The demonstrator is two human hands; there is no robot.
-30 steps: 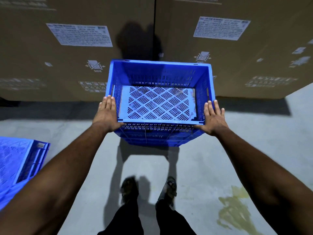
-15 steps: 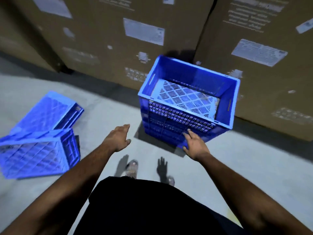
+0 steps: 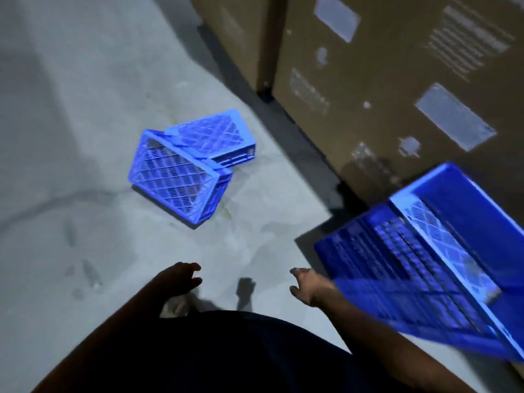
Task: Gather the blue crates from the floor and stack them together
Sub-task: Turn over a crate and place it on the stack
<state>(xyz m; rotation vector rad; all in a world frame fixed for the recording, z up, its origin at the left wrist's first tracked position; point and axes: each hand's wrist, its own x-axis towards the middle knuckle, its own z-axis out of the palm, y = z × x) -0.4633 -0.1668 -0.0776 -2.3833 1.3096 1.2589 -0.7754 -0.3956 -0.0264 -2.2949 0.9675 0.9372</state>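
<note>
The grey floor [image 3: 85, 137] under me carries two overturned crates [image 3: 181, 177] touching each other at the far left, an upright crate [image 3: 425, 265] at my near right, and tall cardboard boxes [image 3: 382, 80] far right.

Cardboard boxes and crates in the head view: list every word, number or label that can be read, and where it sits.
None can be read.
White stickers on the cardboard boxes: blurred, no words legible.
Block of printed lines on the right box: blurred.
Small printed marks lower on that box: blurred.
Blue crates on the floor and the upright crate: no text visible.
</note>
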